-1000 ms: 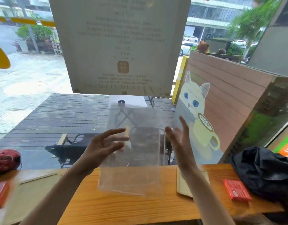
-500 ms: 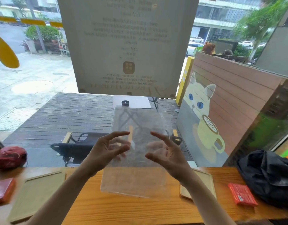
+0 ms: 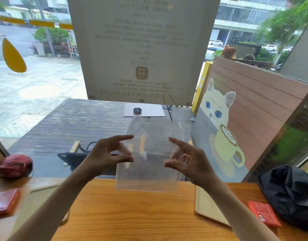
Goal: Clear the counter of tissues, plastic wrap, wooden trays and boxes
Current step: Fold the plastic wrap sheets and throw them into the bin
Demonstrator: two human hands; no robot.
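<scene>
Head view, plastic wrap [image 3: 149,153]: a clear, filmy sheet or bag held upright above the wooden counter [image 3: 132,214], in front of the window, its lower edge hanging just over the counter's far edge.
Handling: looks almost weightless, limp and crinkly; likely to cling, fold on itself and slip between fingers. Best pinched at its side edges or gathered into a ball.
Left hand [image 3: 108,153]: fingers spread and curled at the sheet's left edge; whether they actually pinch it I cannot tell.
Right hand [image 3: 189,162]: fingers loosely curled at the right edge, some seen through the film; grip also unclear.
Wooden trays: one pale tray [image 3: 208,206] lies flat under the right forearm; another [image 3: 36,197] at the left, blurred.
Red boxes: one [image 3: 264,213] right of the tray, one [image 3: 5,200] far left; their print is too small to read.
Black bag [image 3: 292,193]: slumped at the right end.
Writing: the window poster [image 3: 142,49] shows through reversed and unreadable; only a square brown logo stands out.
</scene>
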